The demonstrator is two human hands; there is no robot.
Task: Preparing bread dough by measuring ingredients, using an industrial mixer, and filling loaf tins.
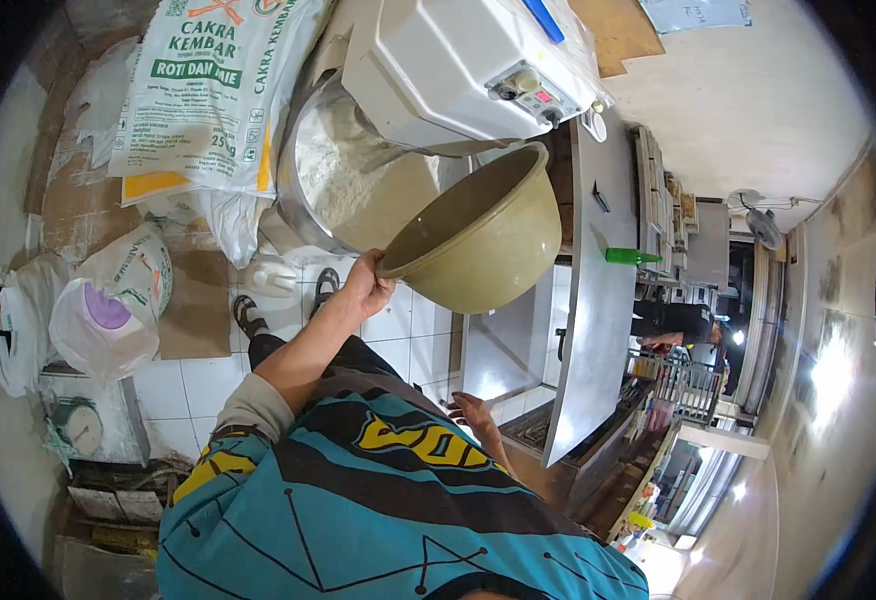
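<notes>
My left hand (366,285) grips the rim of a large olive-green plastic basin (498,245). The basin is tilted, its mouth facing the big metal mixing bowl (303,215) of a dough mixer. White flour (343,175) lies inside that bowl. Above it stands the white mixer head (458,75) with a small control panel (533,95). What the basin holds, if anything, I cannot make out. Down by my right side, my right hand (476,412) hangs with loosely bent fingers and nothing visible in it.
A large flour sack (208,110) leans beside the bowl on the left. Plastic bags (108,310) and a dial scale (83,425) stand further left. On the right is a metal-topped table (598,240) with a green bottle (633,256). Another person (678,322) is beyond it.
</notes>
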